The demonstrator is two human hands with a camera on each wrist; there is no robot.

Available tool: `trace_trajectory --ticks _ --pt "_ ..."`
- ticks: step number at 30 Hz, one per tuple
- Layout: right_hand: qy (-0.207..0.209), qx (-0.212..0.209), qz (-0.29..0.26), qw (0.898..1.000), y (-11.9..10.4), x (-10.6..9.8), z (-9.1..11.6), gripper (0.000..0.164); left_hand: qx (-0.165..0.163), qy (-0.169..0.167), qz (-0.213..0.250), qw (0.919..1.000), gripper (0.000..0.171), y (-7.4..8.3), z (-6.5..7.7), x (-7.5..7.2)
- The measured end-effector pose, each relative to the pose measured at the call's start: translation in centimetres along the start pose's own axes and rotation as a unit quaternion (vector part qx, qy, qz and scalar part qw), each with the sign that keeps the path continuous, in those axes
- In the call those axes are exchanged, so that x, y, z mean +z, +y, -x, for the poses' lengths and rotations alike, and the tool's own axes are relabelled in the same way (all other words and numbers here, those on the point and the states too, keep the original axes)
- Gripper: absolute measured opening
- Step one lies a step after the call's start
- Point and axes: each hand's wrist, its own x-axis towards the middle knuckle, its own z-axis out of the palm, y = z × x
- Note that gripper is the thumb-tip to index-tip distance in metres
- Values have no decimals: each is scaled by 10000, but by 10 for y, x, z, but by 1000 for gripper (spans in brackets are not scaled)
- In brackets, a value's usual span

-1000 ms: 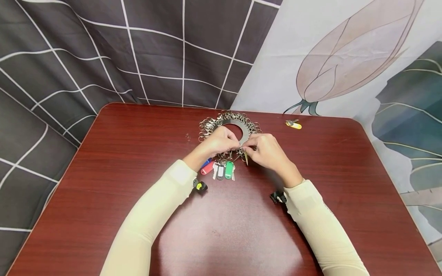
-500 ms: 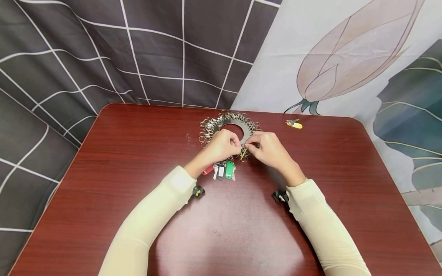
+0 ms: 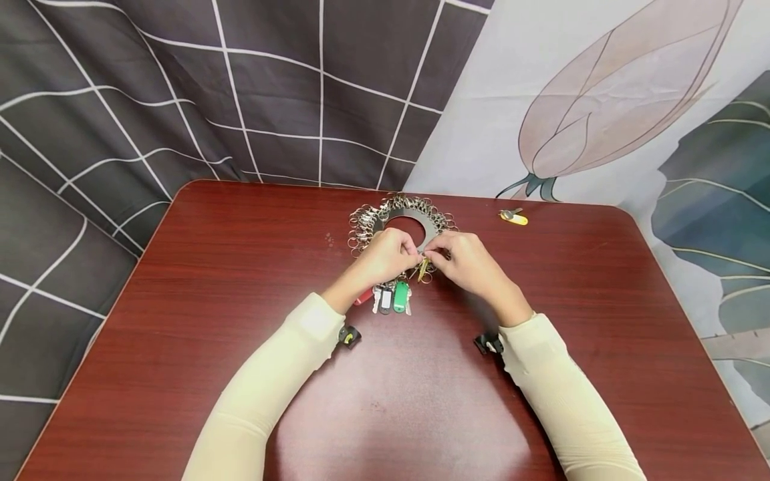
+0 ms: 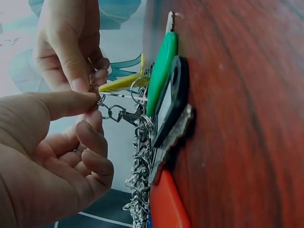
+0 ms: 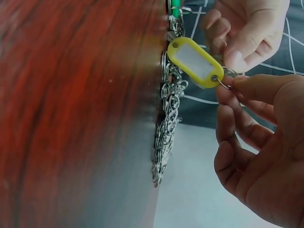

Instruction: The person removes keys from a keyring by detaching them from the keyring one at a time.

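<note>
Above the near edge of a flat grey ring (image 3: 430, 230) hung with metal clasps, both hands work fingertip to fingertip. The left hand (image 3: 388, 257) pinches a small split ring (image 4: 101, 101) joined to a swivel clasp (image 4: 124, 115). With thumb and forefinger the right hand (image 3: 466, 260) pinches the metal ring (image 5: 225, 86) of a yellow key tag (image 5: 194, 64), which has a white label. The tag hangs just below the fingers. Beside it, a green key tag (image 3: 401, 297), a black key tag (image 3: 386, 300) and a red key tag (image 3: 363, 296) lie with keys.
A second yellow key tag (image 3: 515, 218) with a key lies at the back right of the brown table (image 3: 601, 300). Many clasps with split rings (image 5: 166, 128) fan out around the grey ring. Curtains (image 3: 271, 87) hang behind the table.
The left hand has shifted slightly right and toward the near side, covering the blue tag and more of the red one. The yellow tag has swung left under the fingertips; the right hand barely moved.
</note>
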Motion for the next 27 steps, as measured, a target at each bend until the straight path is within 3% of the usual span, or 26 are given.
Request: trace_trajectory --ticks 10,21,27 --pt "164 82 -32 9998 -5 -2 -1 7 552 226 -35 9982 9 4 1 0" --pt "114 59 123 9998 -6 -1 -2 8 297 281 -257 9988 12 5 3 4" --pt "180 198 181 9995 -8 0 -1 8 636 447 -583 9953 14 6 5 4"
